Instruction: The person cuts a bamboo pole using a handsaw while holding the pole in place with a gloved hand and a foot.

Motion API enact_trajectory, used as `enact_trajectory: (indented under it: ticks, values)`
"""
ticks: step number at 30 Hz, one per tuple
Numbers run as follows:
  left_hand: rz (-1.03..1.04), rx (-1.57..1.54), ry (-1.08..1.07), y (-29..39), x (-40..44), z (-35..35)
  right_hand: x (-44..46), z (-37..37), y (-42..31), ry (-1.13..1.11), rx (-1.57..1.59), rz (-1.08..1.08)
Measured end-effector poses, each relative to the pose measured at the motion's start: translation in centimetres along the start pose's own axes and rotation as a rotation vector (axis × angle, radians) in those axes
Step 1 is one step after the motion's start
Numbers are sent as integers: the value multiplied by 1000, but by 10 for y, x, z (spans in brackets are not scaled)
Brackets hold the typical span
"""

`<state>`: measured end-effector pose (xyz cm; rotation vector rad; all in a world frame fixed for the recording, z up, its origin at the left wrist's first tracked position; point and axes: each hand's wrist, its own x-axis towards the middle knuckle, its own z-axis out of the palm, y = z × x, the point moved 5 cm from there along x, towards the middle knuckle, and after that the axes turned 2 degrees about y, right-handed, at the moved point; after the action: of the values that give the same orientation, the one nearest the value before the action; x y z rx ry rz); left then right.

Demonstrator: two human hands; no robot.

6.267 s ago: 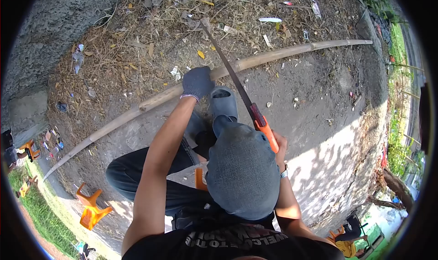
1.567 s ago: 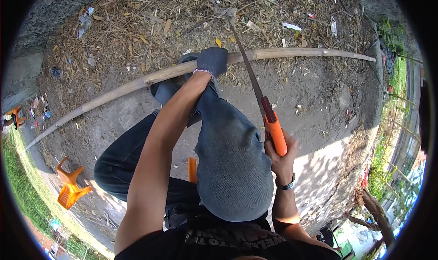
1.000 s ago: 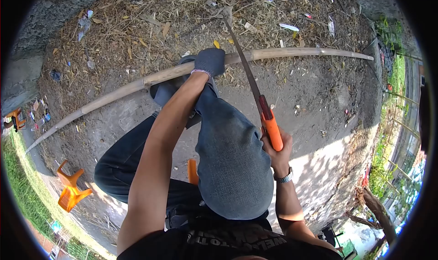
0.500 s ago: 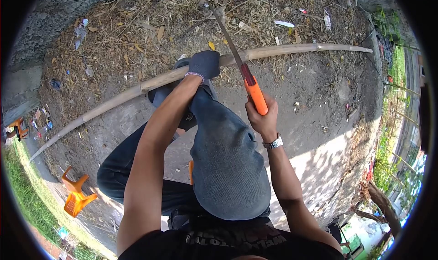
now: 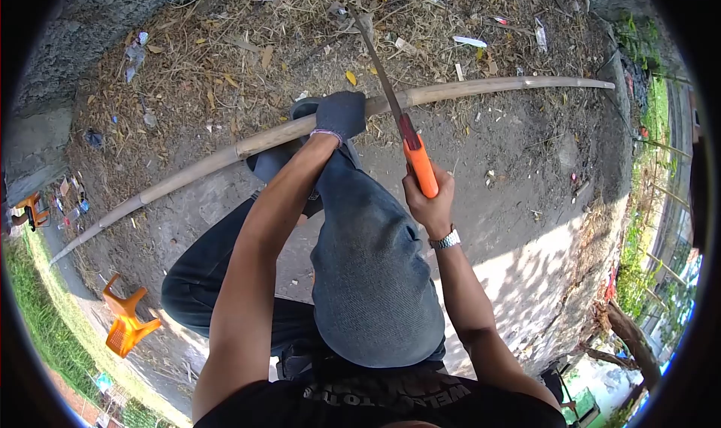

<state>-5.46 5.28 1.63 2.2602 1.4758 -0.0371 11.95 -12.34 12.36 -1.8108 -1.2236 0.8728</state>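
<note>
A long pale bamboo pole (image 5: 194, 171) lies across the view, over the dirt ground. My left hand (image 5: 340, 115), in a dark grey glove, is closed around the pole near its middle, beside my shoe. Just to the right of that hand, the dark blade of a handsaw (image 5: 423, 171) crosses the pole, its tip pointing up over the dry grass. My bare right hand (image 5: 431, 196), with a metal watch at the wrist, grips the saw's orange handle. My raised knee in blue jeans (image 5: 375, 278) is between my arms.
An orange plastic chair (image 5: 128, 315) stands at the lower left. Rough stone walling (image 5: 94, 41) rises at the upper left. Dry grass, leaves and litter cover the ground beyond the pole. A tree trunk (image 5: 635, 344) is at the lower right. Part of a person shows at the far left edge.
Over the last second the saw and my right hand have moved up and to the left, bringing the handle closer to the pole. My left hand still holds the pole.
</note>
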Motion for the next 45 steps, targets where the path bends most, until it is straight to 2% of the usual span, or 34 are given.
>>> enact_trajectory:
  ticks: [2, 4, 7, 8, 9, 11, 13, 15, 17, 18, 20, 23, 24, 25, 27, 29, 31, 33, 35, 36, 38, 41, 43, 45]
  values:
    - [-33, 28, -129, -4, 8, -2, 14, 6, -12, 6, -12, -15]
    - [-31, 14, -132, 0, 2, 1, 3, -1, -5, -20, 2, 21]
    - [-56, 18, -84, -9, 12, -5, -72, -36, 12, -63, 3, 184]
    - [-65, 12, -82, -7, 9, 2, -101, -50, 13, -51, -18, 163]
    - [-68, 9, -87, -5, 8, 4, -123, -62, 10, -67, -115, 54]
    - [-62, -1, -55, -3, 2, 3, -137, -66, 6, -75, -107, 104]
    - [-64, 3, -72, 1, -6, 0, -104, -49, 3, -59, -45, 153]
    - [-52, 3, -63, 5, 0, -4, -36, -22, 16, -8, 13, 78]
    - [-62, 10, -72, 2, 1, -6, 21, -2, -7, 18, 43, 44]
    - [-49, 13, -70, -2, 4, -7, 21, -1, -5, 32, 44, 45]
    - [-20, 9, -90, -1, 6, -7, 19, -2, -4, -16, -36, -93]
    - [-36, 10, -90, -6, 8, 0, -60, -31, 6, -55, -20, 129]
    - [-32, -8, -52, -7, 9, -2, -93, -45, 7, -51, -28, 168]
    - [-36, -19, -59, -5, 7, -5, -119, -63, -3, -82, -135, 108]
    - [-32, 17, -141, 0, 4, -3, -143, -77, -2, -91, -97, 178]
    - [-18, 14, -130, 3, -4, 0, -116, -69, -1, -72, -79, 205]
    - [4, 18, -6, 2, -4, -1, -45, -37, 5, -37, -25, 112]
    - [3, 9, 18, -1, 3, -2, 20, -5, -6, -12, -24, -6]
    - [-7, 25, -136, -7, 15, -6, 20, -1, -11, -26, -23, -22]
    - [4, 13, -142, -6, 12, -9, 20, -1, -14, -42, -24, -44]
    - [0, 16, -112, -4, 7, -6, -33, -26, -4, -73, -21, 123]
    - [-14, 8, -95, -7, 10, 2, -131, -74, 2, -67, -79, 209]
    - [-4, 7, -83, -4, 4, 4, -147, -77, -2, -53, -49, 222]
    - [19, 10, -74, -4, 1, 3, -117, -55, -3, -98, -81, 153]
